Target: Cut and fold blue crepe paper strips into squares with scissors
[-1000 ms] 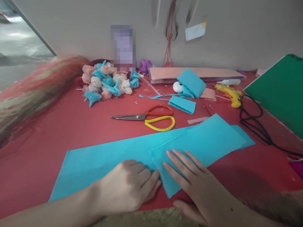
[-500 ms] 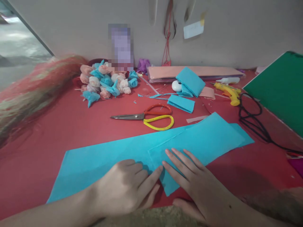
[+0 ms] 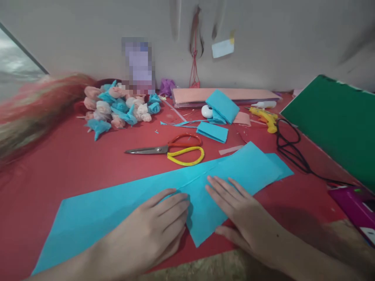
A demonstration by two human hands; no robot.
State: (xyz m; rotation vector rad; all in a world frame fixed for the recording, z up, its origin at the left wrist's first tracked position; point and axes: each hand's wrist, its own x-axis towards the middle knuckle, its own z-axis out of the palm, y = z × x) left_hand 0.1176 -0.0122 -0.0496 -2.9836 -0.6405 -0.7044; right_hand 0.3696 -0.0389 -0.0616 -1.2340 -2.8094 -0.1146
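A long strip of sky-blue crepe paper [image 3: 96,212] lies slantwise across the red tabletop, and a layer of the same paper [image 3: 241,166] is laid over its right part. My right hand [image 3: 243,216] rests on this upper layer with its fingers stretched out flat and its thumb at the near edge. At the layer's left edge, my left hand [image 3: 159,224] has its fingers bent and pressed together on the paper; its thumb and fingertips are partly hidden. Beyond the strip lie scissors [image 3: 168,149] with one red and one yellow handle.
Blue and pink paper flowers [image 3: 120,109] are heaped at the back left. Folded blue paper pieces [image 3: 212,132], a yellow glue gun [image 3: 265,117] with a black cord, and a peach paper stack [image 3: 225,95] lie behind. A green board [image 3: 331,128] stands at right.
My left hand's extended index finger has drawn in beside the other bent fingers at the layer's edge. My right hand stays flat on the paper. The view has shifted slightly right.
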